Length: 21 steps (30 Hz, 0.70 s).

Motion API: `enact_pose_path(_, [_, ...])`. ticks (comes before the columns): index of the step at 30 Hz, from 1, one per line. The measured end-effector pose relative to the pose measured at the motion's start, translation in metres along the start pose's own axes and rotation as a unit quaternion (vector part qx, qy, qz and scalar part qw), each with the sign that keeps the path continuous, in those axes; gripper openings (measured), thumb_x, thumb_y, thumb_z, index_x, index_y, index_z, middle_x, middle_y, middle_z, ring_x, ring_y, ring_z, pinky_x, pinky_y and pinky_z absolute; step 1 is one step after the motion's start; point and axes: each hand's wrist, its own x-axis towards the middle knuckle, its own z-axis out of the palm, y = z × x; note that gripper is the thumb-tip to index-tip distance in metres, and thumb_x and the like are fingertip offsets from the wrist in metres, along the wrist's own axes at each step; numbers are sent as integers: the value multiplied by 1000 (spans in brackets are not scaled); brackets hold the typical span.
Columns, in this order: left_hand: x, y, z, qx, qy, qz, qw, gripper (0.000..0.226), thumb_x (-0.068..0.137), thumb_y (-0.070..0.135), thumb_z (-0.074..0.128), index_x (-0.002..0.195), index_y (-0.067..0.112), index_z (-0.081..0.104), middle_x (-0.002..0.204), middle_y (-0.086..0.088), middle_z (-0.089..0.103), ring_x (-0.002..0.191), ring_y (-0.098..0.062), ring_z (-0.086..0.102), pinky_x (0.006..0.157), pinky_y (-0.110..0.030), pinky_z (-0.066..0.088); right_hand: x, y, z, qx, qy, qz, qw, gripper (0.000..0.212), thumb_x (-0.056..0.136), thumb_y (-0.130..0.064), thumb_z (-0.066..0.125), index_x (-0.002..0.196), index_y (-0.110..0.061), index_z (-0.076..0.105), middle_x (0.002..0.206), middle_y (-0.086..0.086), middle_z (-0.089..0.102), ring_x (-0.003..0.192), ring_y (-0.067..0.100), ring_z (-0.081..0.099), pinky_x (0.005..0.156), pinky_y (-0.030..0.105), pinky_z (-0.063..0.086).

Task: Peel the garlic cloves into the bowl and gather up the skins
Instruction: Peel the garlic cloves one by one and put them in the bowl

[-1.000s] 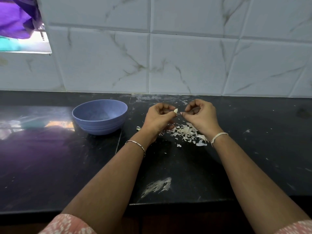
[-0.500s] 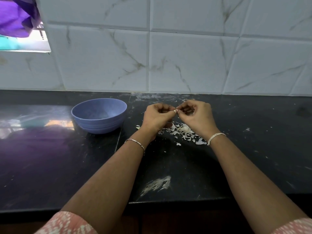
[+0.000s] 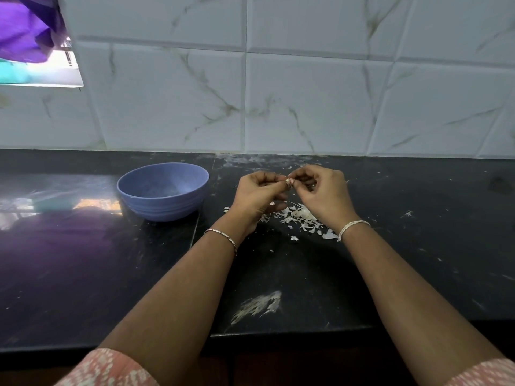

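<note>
A small white garlic clove [image 3: 288, 181] is pinched between the fingertips of my left hand [image 3: 257, 197] and my right hand [image 3: 323, 195], held above the black counter [image 3: 83, 260]. Both hands meet at the clove, fingers curled in. Below them lies a scatter of white garlic skins [image 3: 299, 218], partly hidden by my wrists. A blue bowl [image 3: 163, 190] stands upright on the counter to the left of my left hand, a short gap away; I see no cloves inside it.
A white marble-tiled wall [image 3: 306, 93] closes off the back of the counter. A whitish smear [image 3: 257, 303] marks the counter near its front edge. A window opening with purple cloth [image 3: 25, 32] is at the upper left.
My hands were slightly apart, with the clove in the left fingers. They have come together, and both now pinch the clove. The bowl and skins have not moved.
</note>
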Motion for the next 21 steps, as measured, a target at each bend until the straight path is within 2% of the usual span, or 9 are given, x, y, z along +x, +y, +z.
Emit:
enact_pose_path(4, [1,-2,-1,-4,-1,-3,1000,16,83,8,77,95,3,69,76,-6,68,65,-11,65,61,-28,58,-2,-4,1,-92,1,-42,995,2,88,-17,67,90,-17,67,83,-4,69,76,14,64,72,37,55])
enact_pose_path(7, [1,-2,-1,-17,0,-4,1000,16,82,6,76,95,1,69,77,-7,69,66,-12,66,64,-29,60,-4,-10,2,-193,-17,-54,980,6,96,-22,55,98,-16,58,95,0,63,86,21,60,69,33,43])
enact_pose_path(10, [0,-2,-1,-23,0,-5,1000,18,83,5,75,98,-3,68,77,-11,68,68,-17,65,65,-30,61,-6,-16,4,-250,-23,-63,966,9,100,-23,46,102,-15,49,101,3,58,86,23,59,64,31,34])
enact_pose_path(16, [-2,0,3,-32,5,-3,999,5,88,4,69,86,0,66,79,-16,63,64,-17,63,66,-33,62,-6,-19,8,-291,-42,-52,954,11,96,-12,51,104,-11,44,99,8,56,80,27,61,58,33,33])
enact_pose_path(19, [0,0,3,-42,9,-7,999,8,88,6,69,82,3,65,78,-11,63,61,-13,61,62,-28,60,-5,-13,6,-288,-27,-33,957,13,93,-6,51,102,-12,44,99,8,55,80,29,59,59,34,35])
enact_pose_path(21, [1,0,2,-52,6,-11,999,6,87,5,71,83,4,66,76,-7,66,61,-13,61,61,-27,60,-3,-6,2,-249,-16,-13,968,6,97,-9,48,101,-13,48,101,6,56,84,27,58,64,34,38])
